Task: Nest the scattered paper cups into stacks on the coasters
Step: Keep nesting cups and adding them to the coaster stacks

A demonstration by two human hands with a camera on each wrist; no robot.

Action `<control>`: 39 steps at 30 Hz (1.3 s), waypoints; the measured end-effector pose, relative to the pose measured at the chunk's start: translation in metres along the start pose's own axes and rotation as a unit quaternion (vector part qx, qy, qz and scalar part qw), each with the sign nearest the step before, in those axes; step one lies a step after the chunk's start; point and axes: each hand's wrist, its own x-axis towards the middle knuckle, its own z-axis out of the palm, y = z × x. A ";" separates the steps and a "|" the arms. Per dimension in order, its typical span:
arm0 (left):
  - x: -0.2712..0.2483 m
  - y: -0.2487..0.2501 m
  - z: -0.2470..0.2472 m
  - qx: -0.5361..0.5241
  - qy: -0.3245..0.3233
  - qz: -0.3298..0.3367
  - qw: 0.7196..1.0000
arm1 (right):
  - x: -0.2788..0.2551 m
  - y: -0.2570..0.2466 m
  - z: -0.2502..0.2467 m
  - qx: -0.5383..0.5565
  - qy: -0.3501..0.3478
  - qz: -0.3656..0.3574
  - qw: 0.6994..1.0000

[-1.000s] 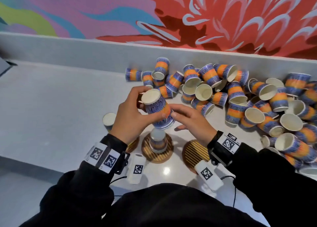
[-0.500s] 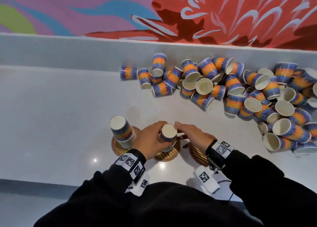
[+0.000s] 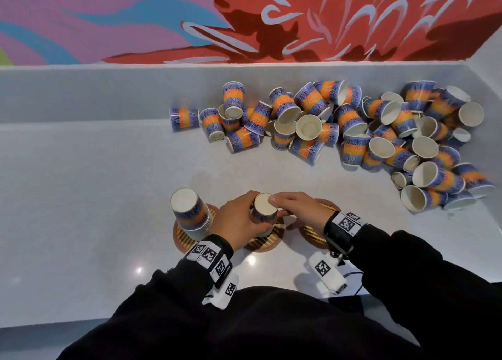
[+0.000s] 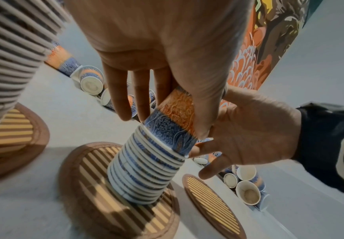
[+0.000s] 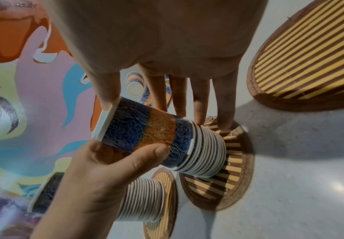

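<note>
Blue-and-orange paper cups, upside down, form a stack (image 3: 264, 213) on the middle striped coaster (image 3: 267, 244). My left hand (image 3: 236, 218) wraps round the top cup (image 4: 173, 129), thumb on the near side and fingers behind. My right hand (image 3: 296, 207) lies beside it with straight fingers, its thumb pressing on the cup's base (image 5: 105, 119) and its fingertips touching the rims behind. A taller stack (image 3: 190, 213) stands on the left coaster (image 3: 182, 240). The right coaster (image 3: 312, 234) holds nothing and is partly under my right wrist.
A heap of several loose cups (image 3: 353, 131) lies along the grey back ledge (image 3: 108, 87), from the middle to the right corner. The white counter (image 3: 81, 196) stretches left of the coasters. A painted wall rises behind.
Both hands have brought the cup down from mid-air onto the middle stack. The head view has tilted, so the coasters sit lower in the picture.
</note>
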 end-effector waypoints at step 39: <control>0.224 0.219 0.135 -0.027 0.067 0.096 0.993 | -0.055 0.129 -0.350 -0.416 0.365 0.014 0.833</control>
